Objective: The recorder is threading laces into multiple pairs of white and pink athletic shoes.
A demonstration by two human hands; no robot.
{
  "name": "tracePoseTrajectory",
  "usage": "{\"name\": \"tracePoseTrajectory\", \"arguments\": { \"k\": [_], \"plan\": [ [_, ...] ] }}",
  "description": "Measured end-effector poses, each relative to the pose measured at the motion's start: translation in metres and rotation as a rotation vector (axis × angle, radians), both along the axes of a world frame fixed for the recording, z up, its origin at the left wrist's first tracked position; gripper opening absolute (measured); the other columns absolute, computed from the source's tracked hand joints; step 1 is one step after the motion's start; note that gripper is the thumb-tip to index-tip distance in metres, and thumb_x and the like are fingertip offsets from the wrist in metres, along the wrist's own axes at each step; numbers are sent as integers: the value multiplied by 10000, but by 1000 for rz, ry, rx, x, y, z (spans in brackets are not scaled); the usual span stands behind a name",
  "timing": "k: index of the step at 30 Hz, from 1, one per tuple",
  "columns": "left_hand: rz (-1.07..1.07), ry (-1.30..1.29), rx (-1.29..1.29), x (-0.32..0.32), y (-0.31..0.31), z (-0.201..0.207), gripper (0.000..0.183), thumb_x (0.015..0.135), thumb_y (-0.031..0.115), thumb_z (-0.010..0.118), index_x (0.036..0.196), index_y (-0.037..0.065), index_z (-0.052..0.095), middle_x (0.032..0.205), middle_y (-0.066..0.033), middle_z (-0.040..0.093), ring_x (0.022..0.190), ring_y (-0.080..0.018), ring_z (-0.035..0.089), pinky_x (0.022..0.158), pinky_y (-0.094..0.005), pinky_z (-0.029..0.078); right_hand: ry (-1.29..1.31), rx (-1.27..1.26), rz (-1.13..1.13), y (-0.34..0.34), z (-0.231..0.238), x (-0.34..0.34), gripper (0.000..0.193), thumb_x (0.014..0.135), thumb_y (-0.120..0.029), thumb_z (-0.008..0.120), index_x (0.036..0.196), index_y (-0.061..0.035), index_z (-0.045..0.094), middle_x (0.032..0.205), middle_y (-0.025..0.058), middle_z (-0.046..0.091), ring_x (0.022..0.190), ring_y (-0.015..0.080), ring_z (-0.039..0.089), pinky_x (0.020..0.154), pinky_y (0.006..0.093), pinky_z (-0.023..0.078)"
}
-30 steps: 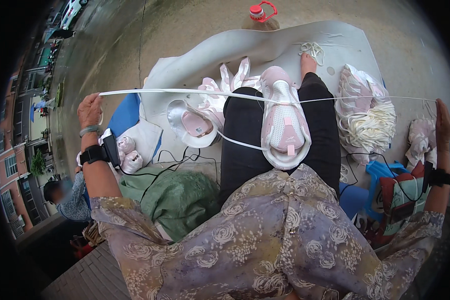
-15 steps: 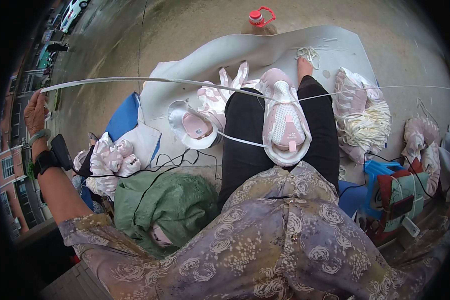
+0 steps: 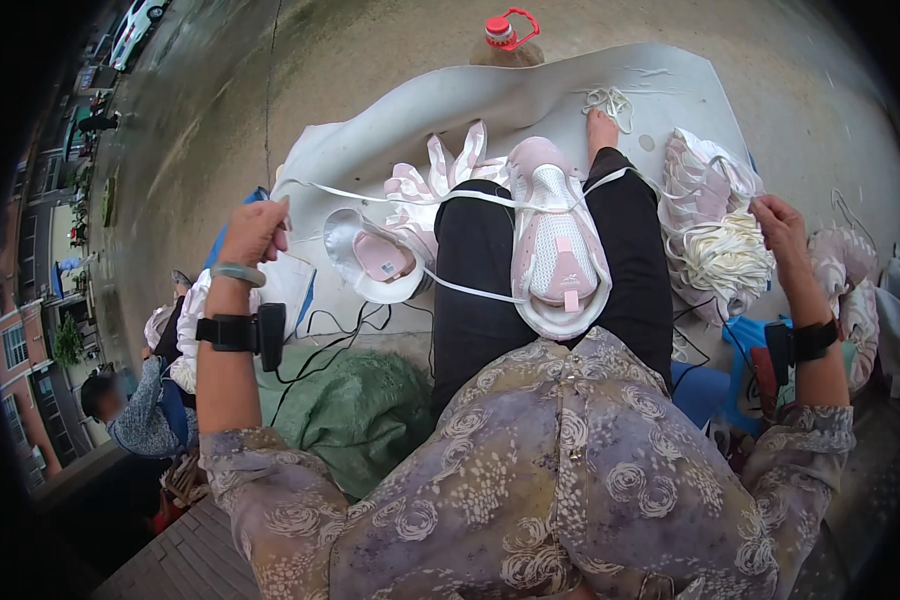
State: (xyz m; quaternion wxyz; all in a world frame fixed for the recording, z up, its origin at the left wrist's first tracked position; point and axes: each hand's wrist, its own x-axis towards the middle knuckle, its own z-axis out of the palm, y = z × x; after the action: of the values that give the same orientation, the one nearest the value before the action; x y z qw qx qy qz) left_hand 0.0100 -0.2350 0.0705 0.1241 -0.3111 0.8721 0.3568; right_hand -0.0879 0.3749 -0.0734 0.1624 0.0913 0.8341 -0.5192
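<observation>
Head view: left hand (image 3: 254, 232) and right hand (image 3: 780, 228) each pinch the slack white shoelace (image 3: 490, 201) of the pink-and-white sneaker (image 3: 560, 262) on the lap (image 3: 470, 275). Green woven sack (image 3: 355, 410): contents hidden. Red-capped jug (image 3: 508, 42): contents indeterminate.

Tiny markings on two shoes, none readable from my end.
On my feed, the pink-and-white shoe (image 3: 583, 238) in the middle has a small grey emblem (image 3: 570, 277) on its pink tongue (image 3: 564, 258), with what looks like a short line of lettering beneath, too small for me to read. In the open shoe (image 3: 344, 240) to its left, I see a small pale label (image 3: 387, 267) on the pink insole (image 3: 371, 253); its marks blur too.
</observation>
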Motion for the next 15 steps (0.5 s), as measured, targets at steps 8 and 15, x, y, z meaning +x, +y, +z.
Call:
{"name": "tracePoseTrajectory", "arguments": {
  "k": [8, 15],
  "plan": [
    [143, 162, 969, -4, 189, -129, 251, 877, 258, 561, 738, 51, 588, 566, 7, 551, 407, -33, 457, 362, -156, 339, -316, -638, -56, -168, -10, 46, 107, 844, -145, 597, 809, -45, 580, 646, 4, 582, 511, 39, 515, 425, 170, 380],
    [101, 188, 997, -12, 216, -146, 179, 847, 147, 593, 724, 16, 584, 620, -35, 589, 463, -60, 519, 406, -168, 394, -216, -584, 32, -192, -29, 38, 77, 849, -120, 587, 836, -45, 592, 702, 2, 604, 561, 32, 525, 469, 152, 372]
  ]
}}
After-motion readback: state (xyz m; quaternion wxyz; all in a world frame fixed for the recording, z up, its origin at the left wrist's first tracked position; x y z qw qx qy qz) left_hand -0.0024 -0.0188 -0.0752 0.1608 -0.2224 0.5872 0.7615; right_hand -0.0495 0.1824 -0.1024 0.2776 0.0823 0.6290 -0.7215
